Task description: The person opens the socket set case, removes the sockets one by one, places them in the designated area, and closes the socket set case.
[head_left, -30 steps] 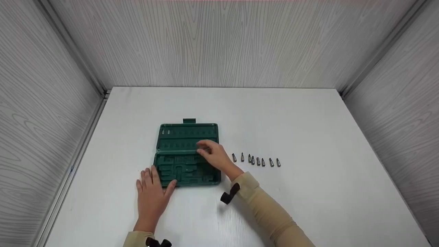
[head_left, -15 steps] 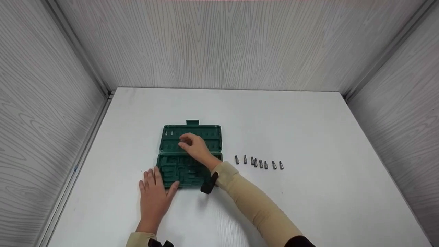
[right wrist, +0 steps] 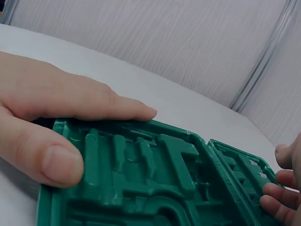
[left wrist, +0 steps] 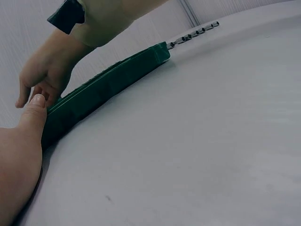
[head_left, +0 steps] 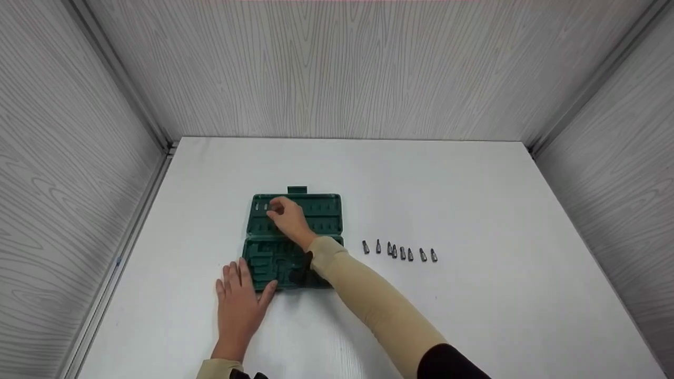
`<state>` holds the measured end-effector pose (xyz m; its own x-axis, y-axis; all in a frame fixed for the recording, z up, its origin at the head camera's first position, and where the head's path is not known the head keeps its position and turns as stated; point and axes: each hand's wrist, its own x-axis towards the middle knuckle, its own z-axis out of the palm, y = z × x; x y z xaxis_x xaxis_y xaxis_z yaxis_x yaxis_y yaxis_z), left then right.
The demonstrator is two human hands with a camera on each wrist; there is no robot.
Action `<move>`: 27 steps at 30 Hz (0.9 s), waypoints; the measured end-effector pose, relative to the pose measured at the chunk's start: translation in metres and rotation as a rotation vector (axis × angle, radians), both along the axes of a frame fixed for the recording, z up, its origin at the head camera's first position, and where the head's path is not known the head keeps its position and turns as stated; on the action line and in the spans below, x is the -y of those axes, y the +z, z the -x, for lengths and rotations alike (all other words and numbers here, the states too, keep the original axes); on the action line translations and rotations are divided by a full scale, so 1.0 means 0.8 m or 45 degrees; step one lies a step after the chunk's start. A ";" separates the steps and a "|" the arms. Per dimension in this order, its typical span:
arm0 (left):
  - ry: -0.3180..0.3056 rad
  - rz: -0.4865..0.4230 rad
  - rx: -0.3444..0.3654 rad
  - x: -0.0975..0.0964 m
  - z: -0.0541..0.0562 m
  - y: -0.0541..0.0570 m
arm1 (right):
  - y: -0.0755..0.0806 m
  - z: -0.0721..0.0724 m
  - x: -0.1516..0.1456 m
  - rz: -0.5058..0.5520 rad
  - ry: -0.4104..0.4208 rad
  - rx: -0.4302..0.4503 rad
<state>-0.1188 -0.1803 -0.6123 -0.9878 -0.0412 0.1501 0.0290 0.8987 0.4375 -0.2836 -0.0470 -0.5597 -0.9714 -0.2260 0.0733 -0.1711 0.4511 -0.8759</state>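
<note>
An open green plastic bit case (head_left: 263, 273) lies on the white table, its lid (head_left: 329, 210) folded back away from me. Two small silver screwdriver bits (head_left: 257, 207) sit in the lid's far-left slots. My left hand (head_left: 238, 308) rests against the near-left corner of the case, fingers straight, thumb on the front edge (left wrist: 33, 115). Over the lid's left part is my right hand (head_left: 289, 217), its thumb and fingers curled close beside the second bit. Whether anything is between those fingertips is hidden. In the right wrist view, moulded recesses of the case (right wrist: 136, 160) show plainly.
Several loose screwdriver bits (head_left: 402, 253) lie in a rough row on the table, right of the case. A latch tab (head_left: 297, 189) sticks out from the lid's far edge. Pale wood-grain panels (head_left: 337, 68) enclose the table at the back and both sides.
My right hand has moved left across the lid, from its right half to beside the two seated bits. My left hand has stayed at the case corner. The loose bits have not moved.
</note>
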 end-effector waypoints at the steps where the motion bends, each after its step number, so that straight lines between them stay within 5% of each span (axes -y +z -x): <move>1: 0.001 -0.002 0.002 0.000 0.000 0.000 | -0.001 0.002 0.002 -0.023 -0.015 0.003; 6: -0.002 -0.011 0.031 -0.001 0.002 0.000 | -0.003 0.013 0.012 -0.197 -0.093 0.011; 17: 0.011 -0.025 0.071 -0.003 0.005 0.001 | 0.003 0.034 0.026 -0.412 -0.075 -0.009; 27: 0.033 -0.029 0.056 -0.004 0.000 0.000 | -0.004 0.024 0.045 -0.689 -0.165 -0.025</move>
